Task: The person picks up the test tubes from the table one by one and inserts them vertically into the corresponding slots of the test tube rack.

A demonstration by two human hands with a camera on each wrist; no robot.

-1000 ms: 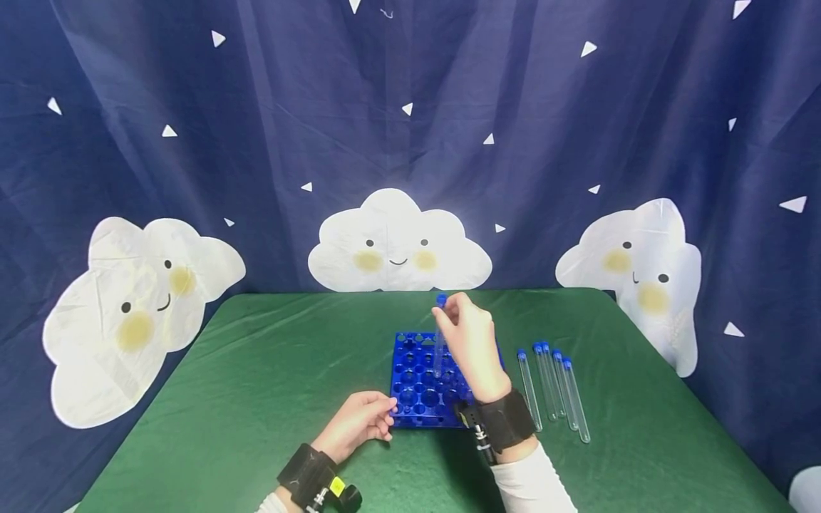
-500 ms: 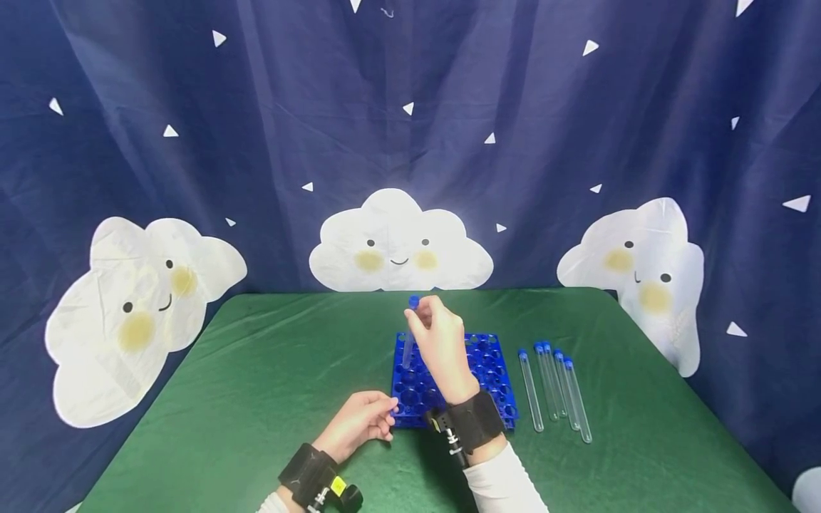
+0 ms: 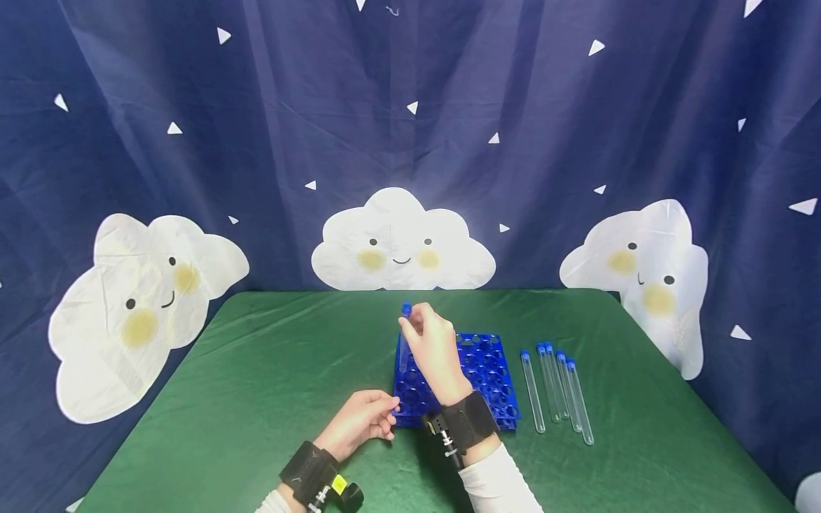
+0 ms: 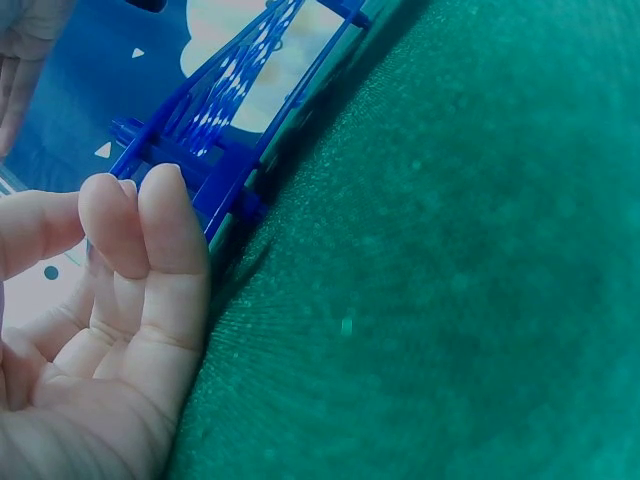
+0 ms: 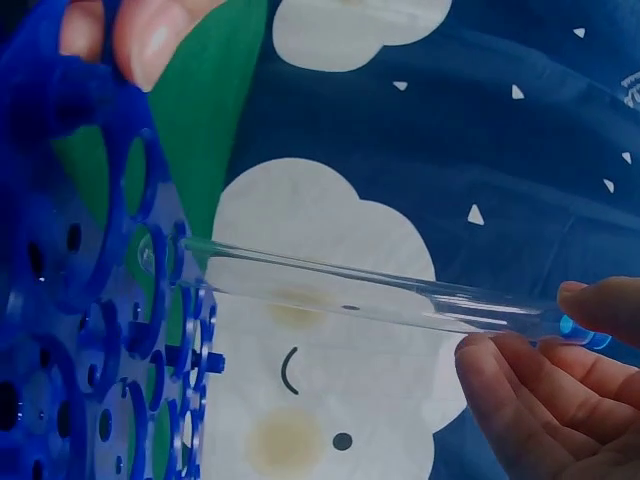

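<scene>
A blue tube rack (image 3: 481,370) lies on the green table (image 3: 269,370). My right hand (image 3: 431,342) pinches a clear test tube with a blue cap (image 3: 405,335) near its top, upright over the rack's far left corner. In the right wrist view the test tube (image 5: 370,295) has its lower end at a hole of the rack (image 5: 90,330), with my fingers (image 5: 520,390) at the capped end. My left hand (image 3: 359,422) rests on the table with curled fingers against the rack's near left corner. In the left wrist view its fingertips (image 4: 150,215) touch the rack's edge (image 4: 230,150).
Several capped clear test tubes (image 3: 556,388) lie side by side on the table to the right of the rack. A dark blue curtain with white cloud faces (image 3: 400,246) hangs behind the table. Both wrists wear black camera straps.
My right hand has carried the test tube leftward from over the rack's middle to its far left corner and lowered it. The left hand has stayed at the rack's corner.
</scene>
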